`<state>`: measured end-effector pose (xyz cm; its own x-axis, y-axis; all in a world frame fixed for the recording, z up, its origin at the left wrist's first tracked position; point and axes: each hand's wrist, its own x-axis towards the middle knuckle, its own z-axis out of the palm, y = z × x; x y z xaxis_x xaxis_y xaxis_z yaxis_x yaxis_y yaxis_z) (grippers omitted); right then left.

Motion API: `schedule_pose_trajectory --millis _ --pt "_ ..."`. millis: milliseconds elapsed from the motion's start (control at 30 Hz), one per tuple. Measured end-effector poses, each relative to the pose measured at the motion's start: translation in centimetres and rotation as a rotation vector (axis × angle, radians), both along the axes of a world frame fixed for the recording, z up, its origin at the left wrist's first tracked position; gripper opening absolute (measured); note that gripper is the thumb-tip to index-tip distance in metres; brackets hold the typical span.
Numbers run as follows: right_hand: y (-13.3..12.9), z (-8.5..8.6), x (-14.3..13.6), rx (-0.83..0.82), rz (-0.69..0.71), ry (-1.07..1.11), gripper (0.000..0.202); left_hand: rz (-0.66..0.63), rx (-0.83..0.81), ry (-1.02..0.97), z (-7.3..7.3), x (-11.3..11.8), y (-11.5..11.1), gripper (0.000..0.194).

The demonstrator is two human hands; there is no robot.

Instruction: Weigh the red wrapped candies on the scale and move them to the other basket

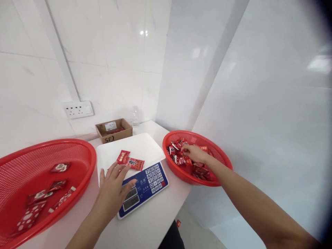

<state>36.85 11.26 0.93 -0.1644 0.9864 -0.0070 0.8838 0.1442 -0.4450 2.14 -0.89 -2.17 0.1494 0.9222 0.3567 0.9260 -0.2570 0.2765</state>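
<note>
Spread loose and palm down, the left hand (111, 186) grips nothing; its fingertips lie over the near edges of two red packets, one (123, 156) just beyond the fingers and another (137, 164) just to their right, both on the white weighing pan (146, 147). Whether the fingers press on them cannot be told. Below the left thumb is the scale's blue panel (144, 191), the thumb partly covering its display area. Well to the right, the right hand (194, 153) has its fingers curled down among the heaped packets (202, 172) in the right red basket (225, 162); a red wrapper shows at the fingertips, but I cannot tell whether it is grasped. To the left of the left hand, a larger red basket (91, 159) holds a few scattered packets (29, 216), and beyond that hand sits a cardboard box (114, 131). Weight from the left palm or fingers on the pan could spoil a reading, and a dropped thumb could press the panel. Beneath the right forearm, the right basket seems to reach past the edge of the white table (147, 226), so leaning on its rim might tip it. Slick wrappers picked in a bunch could slip from the right fingers; one red packet (178, 223) lies on the floor, below and between the hands.
</note>
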Motion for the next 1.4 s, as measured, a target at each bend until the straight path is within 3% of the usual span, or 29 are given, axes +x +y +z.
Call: schedule_pose_trajectory --millis 133,233,333,433,567,700,833,1067,1200,1400 --pt "1.0 2.5 -0.6 0.142 -0.051 0.161 0.023 0.007 -0.015 -0.008 0.1 -0.6 0.2 0.039" --pt "1.1 3.6 -3.2 0.13 -0.059 0.545 0.024 0.017 -0.031 -0.01 0.2 -0.8 0.2 0.04" --pt "1.2 3.5 -7.5 0.035 -0.025 0.868 0.024 0.032 -0.069 -0.004 0.4 -0.8 0.1 0.04" --pt "1.6 2.2 -12.1 -0.058 0.019 0.932 0.022 0.03 -0.095 0.0 0.4 -0.9 0.0 0.041" --pt "1.9 0.3 -16.8 -0.126 0.095 0.891 0.021 0.032 -0.114 0.008 0.1 -1.2 0.1 0.041" --pt "1.7 -0.1 -18.8 -0.103 0.143 0.844 0.022 0.035 -0.127 -0.007 0.0 -1.7 0.2 0.042" --pt "0.6 0.7 -18.9 -0.038 0.213 0.737 0.024 0.041 -0.128 -0.037 0.2 -2.3 0.3 0.04" --pt "-1.5 0.9 -19.5 0.286 0.441 0.288 0.032 0.023 -0.146 -0.061 0.0 -2.6 0.4 0.039" --pt "-1.7 0.7 -19.7 0.304 0.492 0.031 0.041 0.025 -0.176 -0.047 0.2 -2.4 0.2 0.04" --pt "-2.3 1.5 -18.6 0.262 0.473 -0.029 0.041 0.015 -0.181 -0.052 0.4 -2.3 0.2 0.042"
